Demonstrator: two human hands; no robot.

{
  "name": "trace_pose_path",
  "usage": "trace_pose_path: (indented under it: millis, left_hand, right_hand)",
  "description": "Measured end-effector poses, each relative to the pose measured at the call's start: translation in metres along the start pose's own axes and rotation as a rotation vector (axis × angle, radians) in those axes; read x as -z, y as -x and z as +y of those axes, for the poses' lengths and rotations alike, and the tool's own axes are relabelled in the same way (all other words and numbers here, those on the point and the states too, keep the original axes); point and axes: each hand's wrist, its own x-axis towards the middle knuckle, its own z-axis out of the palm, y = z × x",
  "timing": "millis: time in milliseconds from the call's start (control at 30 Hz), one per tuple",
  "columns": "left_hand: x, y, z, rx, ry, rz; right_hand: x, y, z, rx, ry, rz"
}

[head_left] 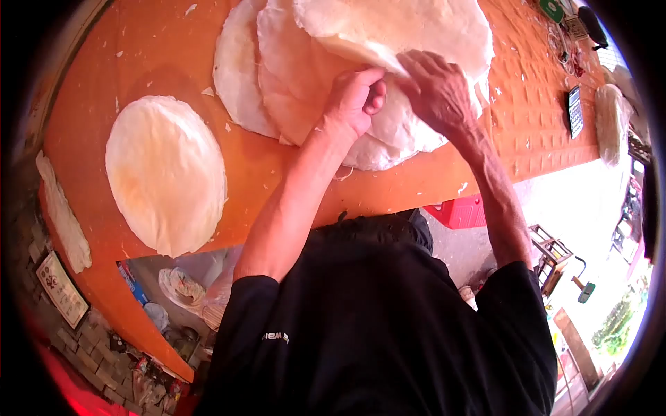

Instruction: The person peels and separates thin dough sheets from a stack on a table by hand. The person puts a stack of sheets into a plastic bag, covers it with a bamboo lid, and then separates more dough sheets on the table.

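Note:
Several thin, pale, rounded sheets (298, 76) lie overlapping on the orange table (270, 173), at its far middle. My left hand (355, 100) is closed at the near edge of the uppermost sheet (416, 28), its fingers curled and pinching that edge. Beside it, my right hand (438, 90) rests palm down over the same edge, slightly blurred, with its thumb side and fingertips partly hidden; whether it grips the sheet is unclear. Apart from the pile, a single oval pale sheet (166, 173) lies flat to the left.
At the right of the table are a calculator (574, 111), a green round object (551, 10) and a plastic-wrapped bundle (613, 125). A narrow pale piece (64, 211) lies along the left edge. Below the table stands a red container (463, 212).

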Motion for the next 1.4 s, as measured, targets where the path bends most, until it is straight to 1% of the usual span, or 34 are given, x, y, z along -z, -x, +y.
trace_pose_path:
  millis: [33, 67, 167, 200, 233, 300, 367, 433, 467, 533, 567, 600, 633, 667, 700, 767, 833, 867, 900, 967, 1000, 1033, 1100, 1133, 1167, 1233, 1300, 1333, 1367, 1400]
  left_hand:
    - [0.0, 0.001, 0.001, -0.016, 0.002, -0.01]
    - [0.002, 0.0, 0.003, -0.018, -0.042, -0.047]
    - [0.001, 0.006, -0.002, -0.008, -0.012, 0.001]
    - [0.004, 0.008, -0.005, -0.037, -0.006, -0.032]
    - [0.005, 0.014, -0.006, -0.038, -0.007, -0.033]
    - [0.011, 0.035, -0.011, -0.047, -0.049, 0.022]
    - [0.023, 0.057, -0.021, -0.036, -0.205, 0.11]
    - [0.035, 0.075, -0.03, 0.005, -0.216, 0.175]
    - [0.04, 0.081, -0.033, 0.043, -0.219, 0.21]
    - [0.041, 0.084, -0.039, 0.02, -0.181, 0.218]
    - [0.043, 0.087, -0.043, 0.009, -0.141, 0.236]
    - [0.047, 0.086, -0.046, -0.018, -0.089, 0.182]
    - [0.047, 0.081, -0.047, -0.021, -0.082, 0.185]
    - [0.046, 0.076, -0.048, -0.006, -0.023, 0.128]
    - [0.043, 0.074, -0.05, 0.008, 0.035, 0.069]
    - [0.035, 0.07, -0.051, 0.018, 0.05, 0.065]
    - [0.029, 0.071, -0.059, 0.041, 0.087, -0.025]
    - [0.022, 0.071, -0.062, 0.049, 0.066, 0.003]
    - [0.021, 0.064, -0.059, 0.032, 0.068, -0.004]
    - [0.025, 0.061, -0.063, 0.167, 0.042, -0.055]
    - [0.017, 0.066, -0.059, 0.109, 0.012, -0.027]
    - [0.016, 0.065, -0.058, 0.108, 0.011, -0.028]
    - [0.016, 0.062, -0.057, 0.054, 0.084, -0.109]
    - [0.017, 0.061, -0.054, 0.045, 0.048, -0.192]
    - [0.016, 0.061, -0.052, 0.038, 0.047, -0.193]
    - [0.012, 0.063, -0.048, 0.016, 0.029, -0.135]
    - [0.014, 0.065, -0.048, 0.017, 0.055, -0.172]
    - [0.015, 0.066, -0.047, 0.0, 0.049, -0.167]
    - [0.015, 0.067, -0.047, -0.018, 0.043, -0.161]
    - [0.017, 0.074, -0.042, -0.027, -0.014, -0.142]
  right_hand:
    - [-0.001, 0.004, -0.004, 0.055, -0.018, 0.004]
    - [-0.006, 0.006, -0.004, 0.05, -0.017, 0.018]
    - [-0.024, 0.01, 0.004, 0.009, 0.08, 0.024]
    - [-0.035, 0.007, 0.012, 0.075, 0.165, 0.192]
    - [-0.034, 0.002, 0.02, 0.074, 0.166, 0.194]
    - [-0.019, -0.01, 0.031, -0.08, 0.136, -0.136]
    - [0.037, -0.04, 0.026, -0.228, 0.546, -0.243]
    - [0.084, -0.046, 0.036, -0.196, 0.265, 0.139]
    - [0.091, -0.037, 0.024, -0.196, 0.266, 0.137]
    - [0.101, -0.028, -0.004, -0.023, 0.348, 0.104]
    - [0.084, -0.019, -0.011, -0.024, 0.275, 0.073]
    - [0.066, -0.006, -0.014, -0.048, 0.213, -0.09]
    - [0.035, 0.008, -0.006, -0.083, 0.09, -0.212]
    - [0.015, 0.015, -0.007, -0.162, 0.138, -0.465]
    - [0.012, 0.023, -0.012, -0.124, 0.062, -0.451]
    - [0.019, 0.031, -0.015, -0.118, 0.026, -0.333]
    - [0.034, 0.037, -0.018, -0.154, 0.048, -0.294]
    - [0.032, 0.05, -0.011, -0.127, 0.066, -0.305]
    - [0.028, 0.062, -0.006, -0.125, -0.009, -0.294]
    - [0.026, 0.075, -0.003, 0.015, -0.017, -0.255]
    - [0.03, 0.074, -0.009, 0.014, -0.018, -0.259]
    - [0.038, 0.067, -0.018, -0.007, -0.052, -0.283]
    - [0.044, 0.068, -0.032, -0.03, -0.086, -0.307]
    - [0.041, 0.07, -0.036, 0.006, -0.051, -0.278]
    - [0.038, 0.073, -0.039, 0.043, -0.017, -0.249]
    - [0.027, 0.073, -0.037, 0.022, -0.01, -0.248]
    - [0.009, 0.071, -0.025, -0.08, 0.083, -0.297]
    - [0.0, 0.07, -0.02, 0.03, 0.085, -0.064]
    - [0.003, 0.063, -0.008, 0.032, 0.086, -0.06]
    - [0.018, 0.048, 0.003, -0.046, 0.114, -0.222]
